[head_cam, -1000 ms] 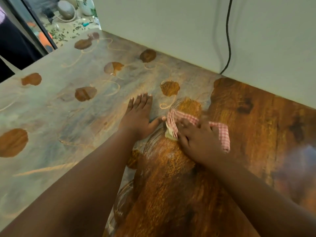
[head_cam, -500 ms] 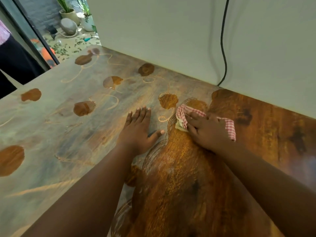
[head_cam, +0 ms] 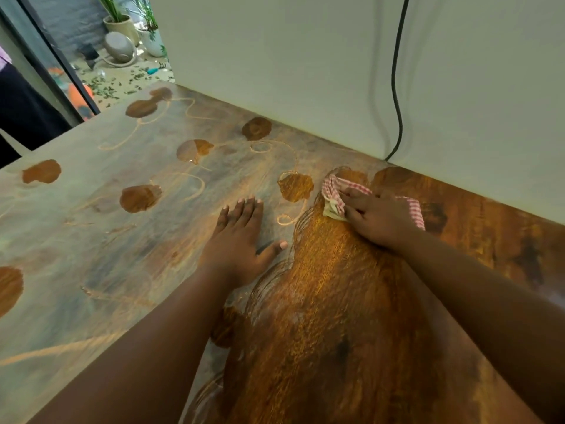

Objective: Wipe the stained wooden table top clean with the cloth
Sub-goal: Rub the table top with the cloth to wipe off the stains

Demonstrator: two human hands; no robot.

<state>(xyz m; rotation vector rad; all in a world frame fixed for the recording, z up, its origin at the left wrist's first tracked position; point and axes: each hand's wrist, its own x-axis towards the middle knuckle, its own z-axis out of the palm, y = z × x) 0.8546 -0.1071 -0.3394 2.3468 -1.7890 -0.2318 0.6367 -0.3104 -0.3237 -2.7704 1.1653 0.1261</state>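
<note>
A: Where is your cloth?

B: The red-checked cloth [head_cam: 333, 194] sits right of centre in the frame, bunched under your right hand [head_cam: 379, 218], close to the wall [head_cam: 305, 71] at the table's far edge. Your fingers curl over it and press it onto the table top [head_cam: 91, 270]; one end pokes out to the left of your fingertips, another strip shows behind your knuckles.

A: And your other hand?

B: Your left hand [head_cam: 241, 240] lies flat at the centre of the frame, fingers straight and together, thumb spread toward the cloth, holding nothing.

A: How does the wood look?

B: Lower right, it is a warm, streaked brown. The left half carries a greyish film with round brown blotches; one blotch [head_cam: 295, 186] lies just left of the cloth. A black cable [head_cam: 396, 87] hangs down the wall in the upper right.
</note>
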